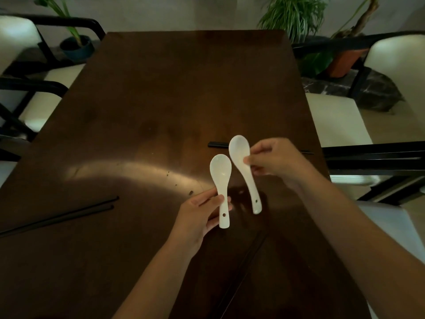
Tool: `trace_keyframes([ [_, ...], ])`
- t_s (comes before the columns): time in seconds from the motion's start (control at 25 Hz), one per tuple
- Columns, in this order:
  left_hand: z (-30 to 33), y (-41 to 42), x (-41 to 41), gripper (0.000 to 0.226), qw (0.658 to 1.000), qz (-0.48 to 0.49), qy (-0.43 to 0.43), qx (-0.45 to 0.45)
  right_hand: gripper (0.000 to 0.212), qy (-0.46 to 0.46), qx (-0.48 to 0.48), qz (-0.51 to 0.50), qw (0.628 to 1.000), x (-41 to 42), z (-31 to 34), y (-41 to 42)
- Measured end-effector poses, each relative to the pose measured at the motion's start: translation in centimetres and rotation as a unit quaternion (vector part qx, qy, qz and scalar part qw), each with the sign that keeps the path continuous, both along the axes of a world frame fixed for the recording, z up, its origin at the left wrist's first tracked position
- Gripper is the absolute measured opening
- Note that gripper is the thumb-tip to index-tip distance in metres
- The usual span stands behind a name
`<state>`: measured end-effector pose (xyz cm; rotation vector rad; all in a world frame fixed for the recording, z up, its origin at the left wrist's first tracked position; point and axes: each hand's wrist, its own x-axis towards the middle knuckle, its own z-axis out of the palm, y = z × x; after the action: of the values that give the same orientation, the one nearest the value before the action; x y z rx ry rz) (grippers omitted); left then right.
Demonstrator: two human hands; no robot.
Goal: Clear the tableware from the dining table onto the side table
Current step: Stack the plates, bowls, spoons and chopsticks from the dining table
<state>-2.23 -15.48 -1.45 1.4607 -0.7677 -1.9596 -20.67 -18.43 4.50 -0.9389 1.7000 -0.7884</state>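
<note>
Over the dark wooden dining table (161,100) I hold two white ceramic soup spoons. My left hand (197,217) grips the handle of the lower spoon (221,176), bowl pointing away from me. My right hand (273,162) pinches the neck of the second spoon (240,153), its handle hanging down toward me. The two spoons are side by side, close but apart. A pair of black chopsticks (59,217) lies at the left. Another black pair (218,145) lies behind my right hand, partly hidden. A third pair (248,261) lies between my forearms.
Black-framed chairs with cream cushions stand on both sides, one at left (34,107) and one at right (338,120). Potted plants (296,17) stand beyond the far edge of the table. Small crumbs (190,192) dot the tabletop near the spoons.
</note>
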Motion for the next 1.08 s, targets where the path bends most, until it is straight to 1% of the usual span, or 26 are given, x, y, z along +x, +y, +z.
trace_keyframes([
  [0.12,0.2,0.6,0.2,0.022,1.0,-0.007,0.021,0.011,0.008,-0.085,0.027,-0.071,0.993,1.1,-1.4,1.3],
  [0.2,0.3,1.0,0.4,0.023,0.998,-0.011,0.054,0.021,0.009,-0.104,0.051,-0.085,0.99,1.8,-2.2,1.9],
  [0.32,0.5,1.6,0.7,0.02,0.994,-0.01,0.096,0.044,0.01,-0.109,0.043,-0.087,0.989,2.8,-3.2,2.4],
  [0.48,0.7,2.2,1.2,0.016,0.991,0.004,0.126,0.044,0.011,-0.066,0.015,-0.074,0.995,4.3,-4.2,2.9],
  [0.56,0.9,2.3,1.5,0.015,0.994,-0.007,0.107,0.021,0.012,-0.043,0.008,-0.061,0.997,5.0,-4.6,3.1],
  [0.68,1.2,2.6,2.5,0.021,0.997,-0.018,0.073,0.007,0.018,0.008,-0.002,-0.027,1.0,5.8,-4.7,3.3],
  [0.72,1.5,2.7,3.3,0.022,0.997,-0.023,0.068,0.005,0.023,0.025,-0.016,-0.012,0.999,6.1,-4.6,3.4],
  [0.8,2.3,2.9,5.0,0.023,0.997,-0.049,0.057,-0.004,0.029,0.025,-0.06,0.03,0.997,6.5,-3.8,3.4],
  [0.88,3.6,3.4,7.3,0.024,0.995,-0.091,0.03,-0.018,0.021,0.027,-0.11,0.092,0.989,7.4,-2.5,3.5],
  [0.96,5.1,3.9,10.1,0.025,0.993,-0.117,-0.01,-0.03,0.014,0.045,-0.141,0.131,0.98,9.2,-1.1,3.8],
  [1.08,7.7,4.9,15.1,0.023,0.988,-0.106,-0.084,-0.068,0.014,0.029,-0.136,0.125,0.982,13.6,0.6,4.9],
])
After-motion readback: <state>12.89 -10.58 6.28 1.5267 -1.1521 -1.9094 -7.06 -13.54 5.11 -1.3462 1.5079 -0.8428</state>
